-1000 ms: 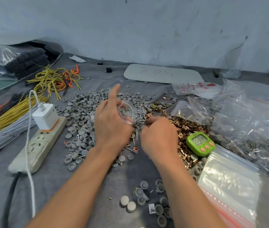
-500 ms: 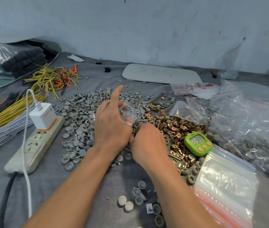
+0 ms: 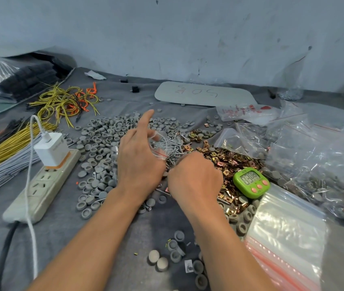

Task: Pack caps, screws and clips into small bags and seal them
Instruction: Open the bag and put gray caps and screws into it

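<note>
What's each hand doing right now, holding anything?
Left hand: holding a small clear bag.
Right hand: fingers curled down over the screws; cannot tell whether it holds any.

Count: two hands, left hand (image 3: 139,164) and right hand (image 3: 194,179); one small bag (image 3: 159,143), held in left hand; one green timer (image 3: 251,181); one power strip (image 3: 40,190); one white charger (image 3: 51,150); one heap each of caps (image 3: 103,135), screws (image 3: 177,148), clips (image 3: 229,158), pieces uncountable.
</note>
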The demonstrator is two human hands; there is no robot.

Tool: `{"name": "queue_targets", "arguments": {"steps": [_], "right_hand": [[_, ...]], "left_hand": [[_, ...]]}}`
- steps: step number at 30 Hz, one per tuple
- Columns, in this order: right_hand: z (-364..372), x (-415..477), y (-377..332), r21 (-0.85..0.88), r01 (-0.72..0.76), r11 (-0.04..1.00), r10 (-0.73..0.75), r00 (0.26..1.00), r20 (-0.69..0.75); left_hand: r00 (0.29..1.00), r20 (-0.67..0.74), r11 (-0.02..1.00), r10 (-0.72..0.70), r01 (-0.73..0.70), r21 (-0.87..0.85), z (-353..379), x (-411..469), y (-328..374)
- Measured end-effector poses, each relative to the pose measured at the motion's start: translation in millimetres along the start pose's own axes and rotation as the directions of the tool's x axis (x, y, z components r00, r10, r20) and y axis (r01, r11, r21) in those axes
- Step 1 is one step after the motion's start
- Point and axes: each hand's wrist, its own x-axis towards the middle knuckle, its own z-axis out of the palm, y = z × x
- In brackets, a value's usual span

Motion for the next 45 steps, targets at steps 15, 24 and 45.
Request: {"name": "queue_targets", "arguments": {"steps": [15, 24, 45], "right_hand": [[1.5, 10.1, -0.1, 0.423, 0.204, 0.883, -0.185, 0.979, -0.085], [7.5, 9.9, -4.7, 0.510, 0.150, 0.847, -0.181, 0.983, 0.011], [14.9, -16.5, -12.7, -0.007, 0.541, 0.841, -0.526, 0.821, 0.222]], "left_hand": [[0.973, 0.095, 0.967, 0.211, -0.194, -0.165, -9.1, -6.3, 13.3], [0.975, 0.065, 0.972, 0.213, -0.204, -0.118, -7.1, -6.6, 8.6], [0.956, -0.290, 0.999, -0.040, 0.030, -0.038, -20.2, 10.7, -2.7]]}}
